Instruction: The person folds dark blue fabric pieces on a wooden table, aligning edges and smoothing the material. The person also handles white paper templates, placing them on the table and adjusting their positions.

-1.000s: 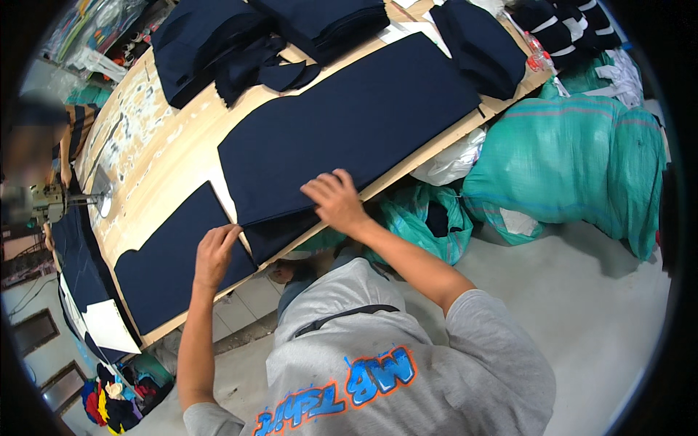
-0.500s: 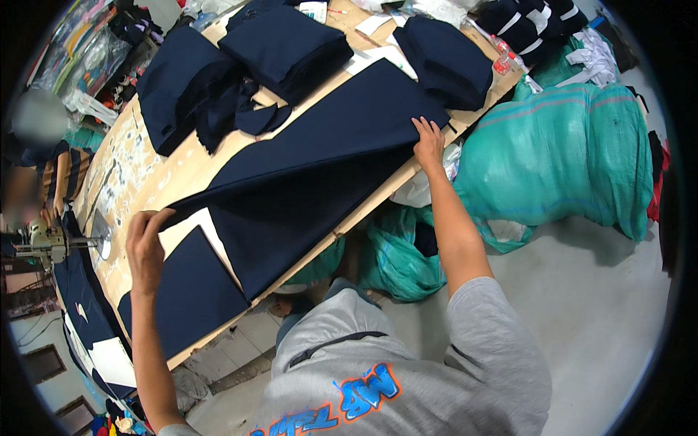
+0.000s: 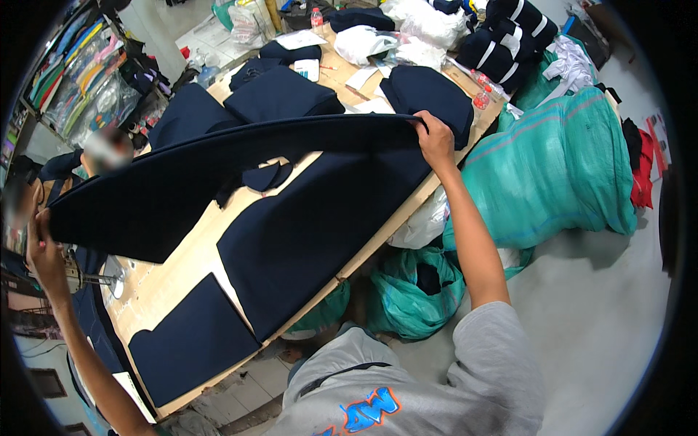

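A long dark navy fabric piece (image 3: 167, 189) is stretched in the air between my two hands, its upper edge taut and its body hanging over the table. At the far left my left hand (image 3: 45, 251) grips one end of it. My right hand (image 3: 436, 142) pinches the other end near the table's right side. Below the raised piece lies a flat navy fabric panel (image 3: 313, 232) along the near table edge. A smaller navy panel (image 3: 196, 338) lies to its left, a narrow strip of bare wood between them. A curved navy scrap (image 3: 267, 176) shows under the lifted cloth.
Folded navy stacks (image 3: 283, 94) stand along the back of the wooden table (image 3: 178, 272), with another folded bundle (image 3: 429, 94) at the right. Big green sacks (image 3: 545, 174) crowd the floor to the right. A sewing machine part (image 3: 109, 282) is at the left, near other people.
The long fabric piece has come up off the panel below it. My left hand has moved outward to the left, and my right hand has closed on its corner and lifted it.
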Demonstrator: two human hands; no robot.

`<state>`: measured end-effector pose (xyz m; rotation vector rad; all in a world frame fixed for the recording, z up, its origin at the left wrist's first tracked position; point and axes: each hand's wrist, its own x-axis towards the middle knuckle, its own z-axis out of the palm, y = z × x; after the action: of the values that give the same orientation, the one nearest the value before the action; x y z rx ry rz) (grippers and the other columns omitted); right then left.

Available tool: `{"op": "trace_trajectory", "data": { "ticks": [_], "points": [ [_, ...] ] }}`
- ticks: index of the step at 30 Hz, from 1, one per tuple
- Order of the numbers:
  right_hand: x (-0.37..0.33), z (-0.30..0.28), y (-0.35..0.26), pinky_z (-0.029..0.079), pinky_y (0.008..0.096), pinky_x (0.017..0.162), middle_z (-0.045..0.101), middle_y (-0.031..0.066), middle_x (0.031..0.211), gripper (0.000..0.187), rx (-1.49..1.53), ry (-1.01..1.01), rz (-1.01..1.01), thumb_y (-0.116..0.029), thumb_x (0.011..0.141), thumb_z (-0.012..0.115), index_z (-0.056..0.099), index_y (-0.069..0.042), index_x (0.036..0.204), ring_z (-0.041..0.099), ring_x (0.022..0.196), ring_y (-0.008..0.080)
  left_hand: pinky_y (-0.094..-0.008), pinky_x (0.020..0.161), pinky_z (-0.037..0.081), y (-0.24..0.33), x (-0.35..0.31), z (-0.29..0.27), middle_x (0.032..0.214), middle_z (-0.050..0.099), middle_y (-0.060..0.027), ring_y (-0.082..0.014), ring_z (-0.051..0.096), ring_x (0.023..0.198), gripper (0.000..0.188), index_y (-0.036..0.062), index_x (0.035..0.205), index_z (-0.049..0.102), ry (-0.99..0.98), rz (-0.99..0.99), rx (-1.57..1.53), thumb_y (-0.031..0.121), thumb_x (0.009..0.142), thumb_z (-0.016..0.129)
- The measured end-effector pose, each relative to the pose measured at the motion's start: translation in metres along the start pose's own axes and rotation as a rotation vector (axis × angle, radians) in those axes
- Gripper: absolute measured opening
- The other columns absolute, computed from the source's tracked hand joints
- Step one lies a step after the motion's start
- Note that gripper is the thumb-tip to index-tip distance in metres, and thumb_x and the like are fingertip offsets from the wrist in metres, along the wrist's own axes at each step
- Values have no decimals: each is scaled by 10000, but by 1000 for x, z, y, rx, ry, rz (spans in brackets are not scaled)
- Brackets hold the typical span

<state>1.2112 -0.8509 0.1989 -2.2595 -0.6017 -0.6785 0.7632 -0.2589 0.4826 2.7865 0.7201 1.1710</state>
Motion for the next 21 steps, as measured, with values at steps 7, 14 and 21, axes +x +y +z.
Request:
{"op": "trace_trajectory", "data": {
  "ticks": [7, 14, 21],
  "points": [
    [22, -88, -115, 533, 400, 774, 743, 163, 939, 195, 382, -309, -103, -216, 1014, 740, 703, -50, 1111, 732, 884, 326, -311, 1013, 530, -180, 23, -113, 1402, 671, -74, -174, 651, 1279, 362, 19, 1446, 642, 183, -4, -4, 212, 1192, 470],
    [-9, -155, -220, 534, 343, 772, 761, 87, 1009, 176, 495, -380, -253, -139, 983, 796, 713, -40, 1103, 730, 904, 216, -293, 1042, 437, -277, -25, -223, 1159, 632, -45, -154, 600, 1121, 227, 21, 1225, 637, -63, 32, 105, 215, 1163, 537],
    [-39, -198, -314, 594, 396, 886, 770, 121, 1048, 173, 534, -414, -561, -23, 948, 786, 758, -32, 1119, 748, 973, 290, -233, 860, 459, -305, -116, -259, 1012, 627, 29, -73, 572, 953, 131, 89, 1172, 681, -18, -321, -80, 191, 1098, 647]
  ]
}}
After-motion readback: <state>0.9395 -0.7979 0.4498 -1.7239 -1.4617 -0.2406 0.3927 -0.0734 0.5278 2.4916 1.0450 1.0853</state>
